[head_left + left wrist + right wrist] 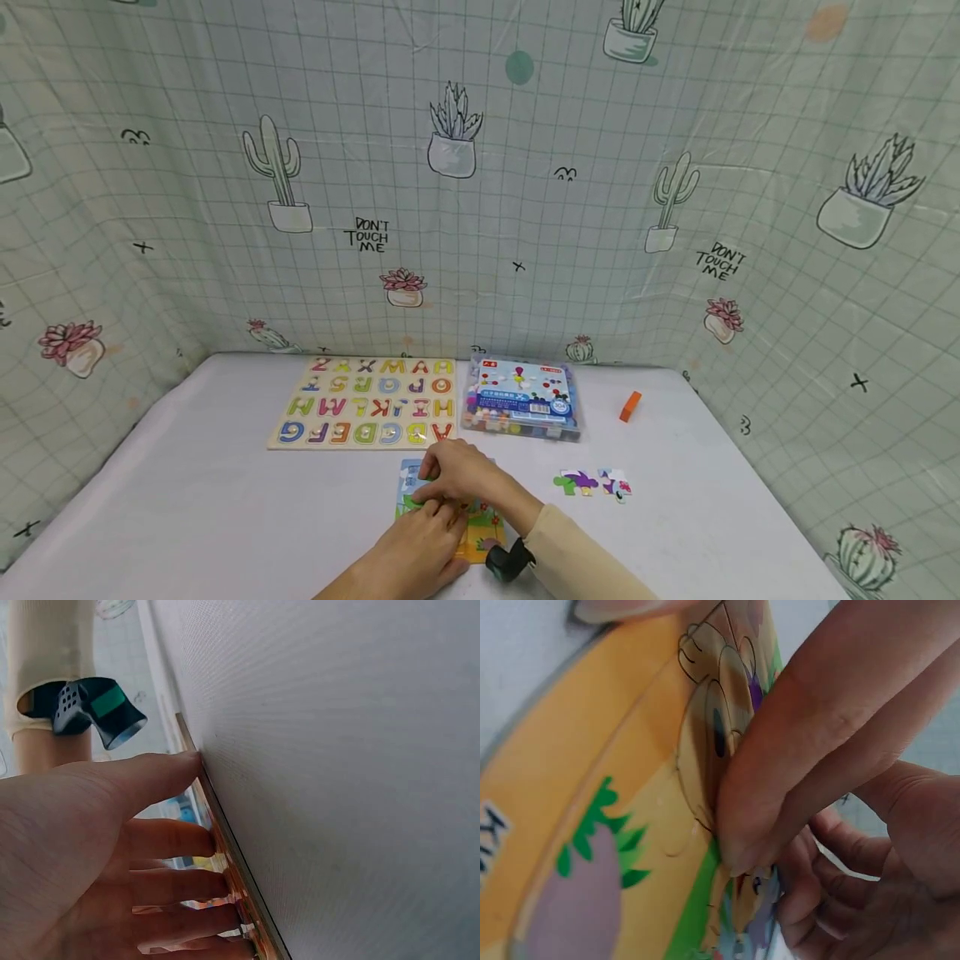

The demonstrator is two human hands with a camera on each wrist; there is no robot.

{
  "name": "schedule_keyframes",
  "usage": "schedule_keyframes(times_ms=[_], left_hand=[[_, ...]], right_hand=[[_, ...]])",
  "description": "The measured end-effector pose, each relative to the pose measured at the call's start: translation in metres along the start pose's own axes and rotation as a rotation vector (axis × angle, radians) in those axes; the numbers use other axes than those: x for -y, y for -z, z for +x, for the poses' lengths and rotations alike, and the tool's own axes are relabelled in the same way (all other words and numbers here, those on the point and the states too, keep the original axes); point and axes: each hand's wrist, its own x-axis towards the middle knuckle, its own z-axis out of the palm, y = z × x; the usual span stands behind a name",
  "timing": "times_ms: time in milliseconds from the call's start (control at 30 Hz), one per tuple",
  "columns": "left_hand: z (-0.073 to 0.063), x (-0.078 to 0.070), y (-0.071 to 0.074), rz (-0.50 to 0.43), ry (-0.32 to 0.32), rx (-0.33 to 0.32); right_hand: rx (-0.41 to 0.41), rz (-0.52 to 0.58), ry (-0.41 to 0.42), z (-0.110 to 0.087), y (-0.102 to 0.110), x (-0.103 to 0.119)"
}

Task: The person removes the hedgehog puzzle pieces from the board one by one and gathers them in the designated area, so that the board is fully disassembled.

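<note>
A small colourful picture puzzle (482, 523) with an orange lower border lies flat on the table in the head view. My left hand (416, 537) rests over its lower left part. In the left wrist view the left thumb (169, 774) touches the puzzle's edge, and straight fingers lie on its face. Reaching across from the right, my right hand (461, 471) has its index finger and thumb bent together over the upper left part, pinching what seems to be a puzzle piece, mostly hidden. Fingers overlap in the right wrist view, close to a cartoon animal (699, 750).
Two loose puzzle pieces, one purple and green (576, 482), one white and pink (617, 485), lie to the right. An alphabet board (345, 417) and a clear box of colourful parts (521, 398) stand behind. An orange block (630, 407) lies at the back right.
</note>
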Motion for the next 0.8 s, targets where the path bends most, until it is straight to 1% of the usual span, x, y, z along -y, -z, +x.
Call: schedule_keyframes(times_ms=[133, 267, 400, 500, 567, 700, 800], left_hand=[[0.0, -0.001, -0.001, 0.003, -0.001, -0.001], [0.0, -0.001, 0.0, -0.001, 0.002, 0.013], [0.001, -0.002, 0.0, -0.017, 0.022, 0.029], [0.002, -0.003, 0.001, -0.039, 0.043, 0.046], [0.002, -0.004, 0.001, -0.05, 0.053, 0.054], [0.001, -0.004, 0.003, -0.071, 0.068, 0.071], [0.001, -0.003, 0.004, -0.072, 0.077, 0.09]], right_hand=[[0.002, 0.084, -0.001, 0.0, -0.002, -0.003], [-0.016, 0.144, 0.016, -0.001, -0.001, -0.007], [-0.041, 0.178, 0.078, -0.004, 0.004, -0.013], [-0.072, 0.197, 0.115, -0.007, 0.01, -0.022], [-0.089, 0.224, 0.116, -0.011, 0.016, -0.029], [-0.096, 0.286, 0.118, -0.024, 0.03, -0.046], [-0.101, 0.294, 0.135, -0.036, 0.042, -0.059]])
